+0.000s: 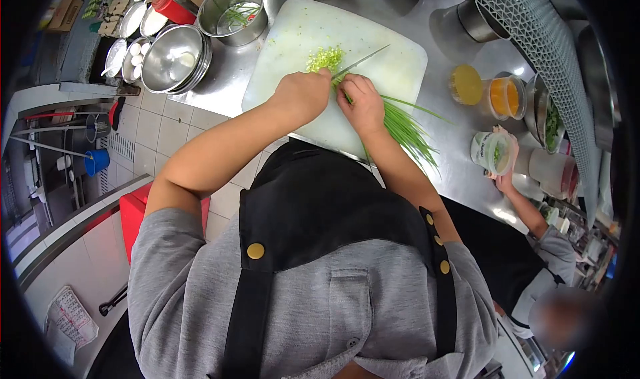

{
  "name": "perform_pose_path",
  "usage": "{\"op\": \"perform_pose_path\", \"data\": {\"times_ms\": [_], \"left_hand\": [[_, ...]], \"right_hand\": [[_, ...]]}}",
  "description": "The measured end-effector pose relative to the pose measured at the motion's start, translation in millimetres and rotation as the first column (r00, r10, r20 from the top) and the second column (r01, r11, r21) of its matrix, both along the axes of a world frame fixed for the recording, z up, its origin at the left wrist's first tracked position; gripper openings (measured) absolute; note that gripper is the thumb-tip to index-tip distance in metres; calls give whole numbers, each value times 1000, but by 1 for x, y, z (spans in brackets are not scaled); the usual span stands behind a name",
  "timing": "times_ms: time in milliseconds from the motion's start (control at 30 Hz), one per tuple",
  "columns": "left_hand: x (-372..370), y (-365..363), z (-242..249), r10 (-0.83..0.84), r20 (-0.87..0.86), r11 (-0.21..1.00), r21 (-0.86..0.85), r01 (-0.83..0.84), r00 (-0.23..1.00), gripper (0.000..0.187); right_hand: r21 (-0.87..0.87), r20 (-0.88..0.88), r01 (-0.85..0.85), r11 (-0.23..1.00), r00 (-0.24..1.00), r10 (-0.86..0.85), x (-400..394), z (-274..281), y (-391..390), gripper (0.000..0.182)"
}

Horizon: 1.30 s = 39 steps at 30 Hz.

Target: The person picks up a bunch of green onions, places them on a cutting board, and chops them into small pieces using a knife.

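My left hand [303,96] is closed around the handle of a knife [363,60], whose blade points away to the upper right over the white cutting board [287,39]. Beside it, my right hand [363,104] is closed on a bundle of long green chives [408,129], with its fingertips curled near the blade. The long stalks trail from that hand to the lower right, past the board's edge. A small heap of chopped chives [325,58] lies on the board just beyond the knife. The knife handle is mostly hidden in my left fist.
A steel pot [230,16] with some green stalks and stacked steel bowls [175,59] stand left of the board. To the right are a yellow lid [466,84] and an orange-filled container [505,98]. A co-worker's hand [505,179] holds a clear tub [493,151].
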<state>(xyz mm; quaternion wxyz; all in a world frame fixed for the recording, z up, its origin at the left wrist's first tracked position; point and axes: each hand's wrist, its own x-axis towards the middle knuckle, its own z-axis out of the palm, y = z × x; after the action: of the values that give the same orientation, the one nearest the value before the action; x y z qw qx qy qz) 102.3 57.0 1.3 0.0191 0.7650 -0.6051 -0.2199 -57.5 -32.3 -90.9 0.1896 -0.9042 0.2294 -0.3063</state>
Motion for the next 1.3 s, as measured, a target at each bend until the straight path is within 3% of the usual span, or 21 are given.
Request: {"op": "perform_pose_path", "data": {"times_ms": [200,467,733,867,1000,1133,1300], "left_hand": [[-5,-8,-1,-9,-1,1000,-15,9,1000,18],[5,4,28,-67,37,990,123,62,997,18],[-1,-21,-40,16,-24,1000,-11,-16,1000,18],[6,-20,-1,-20,-45,997,70,23,999,20],[2,-7,-2,-33,-3,993,112,33,999,19],[-5,-18,-36,15,-8,999,29,-14,1000,18],[5,-15,-19,-31,-10,999,-35,30,999,17]], "right_hand": [[-2,9,1,1000,1000,-1,-2,3,0,19],[11,42,-9,1000,999,9,0,2,-2,21],[60,10,8,998,1000,-8,-1,0,-2,20],[67,-1,19,998,1000,-19,1,0,-3,19],[61,10,20,998,1000,-21,0,0,-3,19],[67,10,23,997,1000,-24,0,0,-2,20],[41,20,20,999,1000,-21,0,0,-3,21]]}}
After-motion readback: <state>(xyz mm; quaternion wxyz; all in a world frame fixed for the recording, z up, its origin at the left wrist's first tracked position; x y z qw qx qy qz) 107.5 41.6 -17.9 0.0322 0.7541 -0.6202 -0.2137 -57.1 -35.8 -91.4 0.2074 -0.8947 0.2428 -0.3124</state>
